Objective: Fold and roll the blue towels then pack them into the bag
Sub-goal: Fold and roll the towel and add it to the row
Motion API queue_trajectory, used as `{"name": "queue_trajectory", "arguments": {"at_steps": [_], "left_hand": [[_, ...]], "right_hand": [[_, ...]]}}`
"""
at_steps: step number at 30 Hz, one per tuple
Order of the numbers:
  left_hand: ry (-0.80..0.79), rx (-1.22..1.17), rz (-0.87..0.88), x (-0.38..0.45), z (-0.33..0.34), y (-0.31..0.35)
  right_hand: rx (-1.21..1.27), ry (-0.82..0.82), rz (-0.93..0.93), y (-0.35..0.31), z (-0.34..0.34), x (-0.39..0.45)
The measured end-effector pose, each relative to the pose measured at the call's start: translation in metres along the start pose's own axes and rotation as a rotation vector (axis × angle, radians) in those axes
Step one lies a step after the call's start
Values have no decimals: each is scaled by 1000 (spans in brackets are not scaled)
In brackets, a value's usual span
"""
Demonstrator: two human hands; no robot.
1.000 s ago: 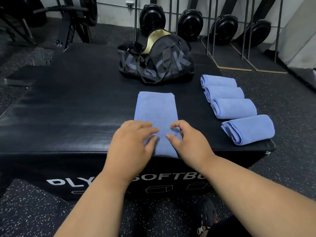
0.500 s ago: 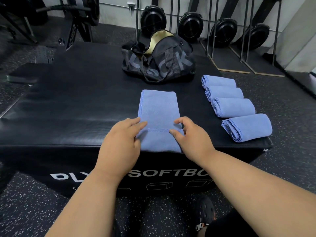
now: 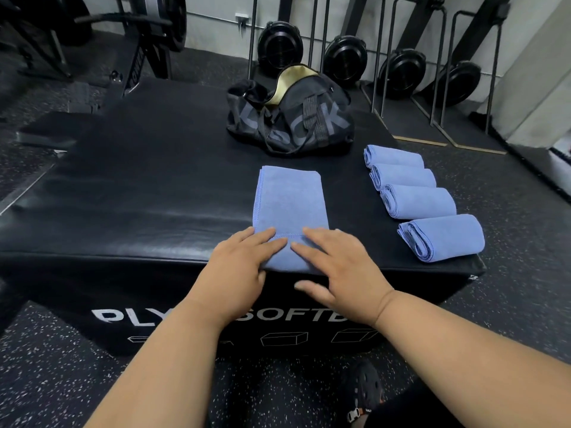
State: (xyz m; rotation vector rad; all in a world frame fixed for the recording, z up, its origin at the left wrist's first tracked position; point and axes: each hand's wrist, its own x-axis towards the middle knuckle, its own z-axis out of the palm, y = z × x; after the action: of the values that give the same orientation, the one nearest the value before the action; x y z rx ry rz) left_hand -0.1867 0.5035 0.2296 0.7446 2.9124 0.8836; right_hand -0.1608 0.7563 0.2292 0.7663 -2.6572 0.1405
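Note:
A blue towel (image 3: pixel 290 202), folded into a long narrow strip, lies flat on the black plyo box (image 3: pixel 139 186) and reaches its near edge. My left hand (image 3: pixel 244 267) and my right hand (image 3: pixel 336 267) both press flat on the towel's near end, fingers straight and pointing inward, fingertips almost meeting. The right thumb hangs over the box's front edge. Several rolled blue towels (image 3: pixel 420 199) lie in a row to the right. A black duffel bag (image 3: pixel 290 115) with a gold lining stands open at the back of the box.
Black rowing machines (image 3: pixel 401 72) stand upright against the back wall. Dark gym equipment (image 3: pixel 148 41) fills the back left. A speckled rubber floor (image 3: pixel 509 273) surrounds the box. A black shoe (image 3: pixel 361 390) shows below the box front.
Both hands went from pinching the towel's folded edge to lying flat on its near end. The near end now sits folded back on the box top.

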Motion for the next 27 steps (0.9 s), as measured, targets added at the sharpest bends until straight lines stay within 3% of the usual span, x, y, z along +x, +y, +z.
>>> {"name": "queue_trajectory", "arguments": {"at_steps": [3,9,14,19,27], "left_hand": [[-11,-47,-24,0,-5,3],[-15,-93,-50,-3,-17,6],[7,-84,-39,-4,-23,13],[3,-73,-45,-3,-21,15],[-66,-182,-86,-4,-27,4]], "right_hand": [[-40,-124,-4,10,8,-8],[14,-123,28,18,6,-11],[-89,-96,29,14,-1,-9],[16,-32,45,-6,9,6],[174,-71,130,8,-4,-2]]}}
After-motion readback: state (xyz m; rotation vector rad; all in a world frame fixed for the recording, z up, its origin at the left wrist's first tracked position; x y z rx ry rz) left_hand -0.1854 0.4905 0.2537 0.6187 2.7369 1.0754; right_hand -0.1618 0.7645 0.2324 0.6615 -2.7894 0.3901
